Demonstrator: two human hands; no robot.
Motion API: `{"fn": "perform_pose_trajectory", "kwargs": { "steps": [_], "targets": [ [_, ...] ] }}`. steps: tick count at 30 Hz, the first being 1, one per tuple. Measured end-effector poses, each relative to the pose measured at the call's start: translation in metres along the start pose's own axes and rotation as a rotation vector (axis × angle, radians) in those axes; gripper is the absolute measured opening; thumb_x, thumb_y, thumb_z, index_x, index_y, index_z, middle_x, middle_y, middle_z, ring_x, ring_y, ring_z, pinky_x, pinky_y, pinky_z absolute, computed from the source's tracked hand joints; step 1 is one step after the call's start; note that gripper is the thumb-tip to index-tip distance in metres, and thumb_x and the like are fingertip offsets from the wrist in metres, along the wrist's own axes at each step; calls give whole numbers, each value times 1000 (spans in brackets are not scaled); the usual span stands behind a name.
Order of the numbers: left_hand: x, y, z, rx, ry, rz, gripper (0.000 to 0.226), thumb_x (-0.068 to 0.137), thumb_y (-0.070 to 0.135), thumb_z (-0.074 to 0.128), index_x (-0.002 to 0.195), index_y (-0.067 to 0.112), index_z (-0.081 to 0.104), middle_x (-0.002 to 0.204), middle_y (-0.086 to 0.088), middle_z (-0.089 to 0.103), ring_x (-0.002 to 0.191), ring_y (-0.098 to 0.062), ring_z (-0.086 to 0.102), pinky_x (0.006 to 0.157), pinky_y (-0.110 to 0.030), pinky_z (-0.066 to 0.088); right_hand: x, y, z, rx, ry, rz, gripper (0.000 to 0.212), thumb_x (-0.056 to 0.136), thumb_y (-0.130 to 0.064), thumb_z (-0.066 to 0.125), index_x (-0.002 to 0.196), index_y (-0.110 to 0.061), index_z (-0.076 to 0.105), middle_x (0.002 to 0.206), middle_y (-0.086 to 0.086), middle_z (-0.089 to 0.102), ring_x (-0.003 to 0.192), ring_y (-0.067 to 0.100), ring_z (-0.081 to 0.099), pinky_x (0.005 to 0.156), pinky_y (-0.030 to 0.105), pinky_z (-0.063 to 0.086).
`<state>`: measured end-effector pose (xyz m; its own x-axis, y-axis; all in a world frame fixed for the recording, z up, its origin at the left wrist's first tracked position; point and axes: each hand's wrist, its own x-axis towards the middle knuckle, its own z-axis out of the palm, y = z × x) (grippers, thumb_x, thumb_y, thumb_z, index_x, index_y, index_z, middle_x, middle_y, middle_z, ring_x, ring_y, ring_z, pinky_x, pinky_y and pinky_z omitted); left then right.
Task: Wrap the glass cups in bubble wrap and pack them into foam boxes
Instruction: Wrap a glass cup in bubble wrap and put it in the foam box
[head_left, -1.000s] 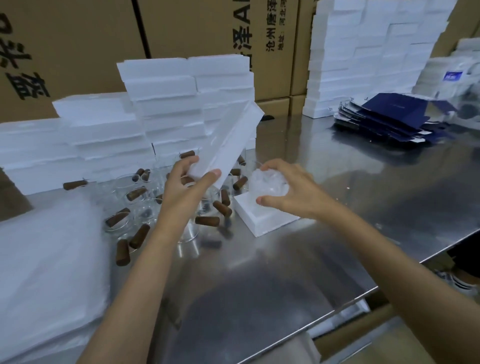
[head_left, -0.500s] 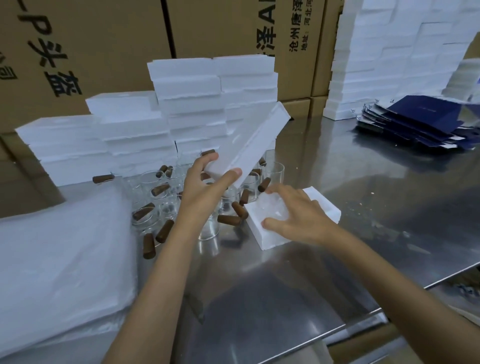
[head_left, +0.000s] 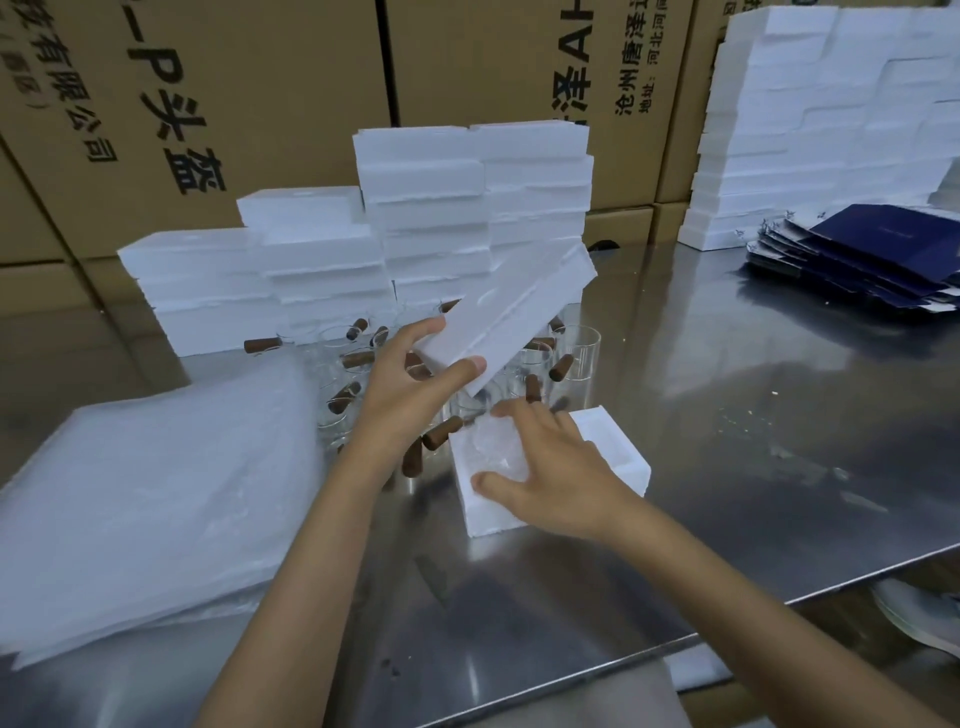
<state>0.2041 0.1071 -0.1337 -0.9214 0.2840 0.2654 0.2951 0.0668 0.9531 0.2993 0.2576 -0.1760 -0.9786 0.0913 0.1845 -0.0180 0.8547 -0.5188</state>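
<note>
My left hand (head_left: 410, 384) grips one end of a white foam lid (head_left: 511, 312), held tilted in the air above the glass cups. An open foam box (head_left: 618, 447) lies on the steel table in front of me. A bubble-wrapped glass cup (head_left: 493, 447) sits inside it. My right hand (head_left: 550, 467) lies spread over that wrapped cup, fingers straight, pressing it down. Behind the box stand several clear glass cups (head_left: 584, 351) with brown cork-like handles (head_left: 561, 366).
A pile of bubble wrap sheets (head_left: 156, 499) lies at the left. Stacked foam boxes (head_left: 426, 218) stand behind the cups, and a taller stack (head_left: 821, 119) at the back right. Dark blue flat cartons (head_left: 872, 260) lie at the right. Cardboard boxes (head_left: 249, 104) form the back wall. The table's front edge (head_left: 727, 629) runs diagonally.
My right hand has lowered the wrapped cup into the foam box and now presses on it. The left hand keeps holding the lid. The camera has shifted left.
</note>
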Motion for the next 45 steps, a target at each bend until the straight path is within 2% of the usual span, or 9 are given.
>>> {"fn": "perform_pose_trajectory", "kwargs": {
  "steps": [6,11,16,19,22,26,31,41,45],
  "targets": [
    [-15,4,-24,32,-5,-2,50,78,34,82,123,41,61,133,9,56,101,9,59,64,-3,46,-13,-44,18,12,-68,-50,65,87,-61,55,140,-38,26,141,-11,35,129,20,32,103,49,36],
    [-33,18,-39,52,-26,26,51,81,27,80,126,40,60,128,4,57,77,13,62,59,-6,47,-19,-59,18,81,-74,-64,78,81,-67,63,143,-39,26,146,-12,33,136,16,29,109,47,34],
    [-49,34,-59,100,-90,63,50,81,27,78,124,44,60,129,14,56,87,19,59,64,-3,46,-34,-47,-7,82,-46,-33,94,66,-83,62,145,-49,23,147,-24,34,133,1,34,104,35,26],
    [-54,44,-76,173,-175,34,53,77,32,82,121,52,60,130,19,55,90,11,64,74,-14,55,-38,-27,-36,372,25,101,73,81,-45,75,143,-32,38,133,-11,51,130,8,43,103,29,36],
    [-58,43,-91,266,-292,-28,58,71,34,87,117,55,60,129,23,52,95,5,65,76,-15,53,-42,-4,-62,631,275,122,40,93,13,47,123,-12,55,113,1,64,113,20,57,84,20,44],
    [-65,25,-85,404,-431,-30,62,69,28,90,119,50,60,123,39,42,107,12,53,87,-7,46,-43,1,-75,775,416,198,25,98,-10,50,106,-25,68,111,-6,73,108,9,63,90,23,46],
    [-68,7,-80,420,-464,-95,66,65,39,88,122,50,56,130,34,39,124,-1,48,103,-28,47,-38,-4,-50,660,81,192,29,94,-46,59,123,-47,58,136,-22,54,128,4,49,109,33,38],
    [-71,5,-78,376,-480,-173,72,76,27,84,135,52,50,158,29,15,130,-9,51,106,-38,48,-39,-5,-29,763,29,287,35,86,-39,65,114,-53,49,125,-23,52,104,-7,53,78,19,40],
    [-83,-2,-74,222,-390,-185,68,83,18,80,136,48,51,155,20,34,119,-1,60,98,-30,54,-45,-5,-26,816,68,279,35,90,-34,65,118,-49,50,110,-36,53,85,-24,54,73,12,38]
  ]
}}
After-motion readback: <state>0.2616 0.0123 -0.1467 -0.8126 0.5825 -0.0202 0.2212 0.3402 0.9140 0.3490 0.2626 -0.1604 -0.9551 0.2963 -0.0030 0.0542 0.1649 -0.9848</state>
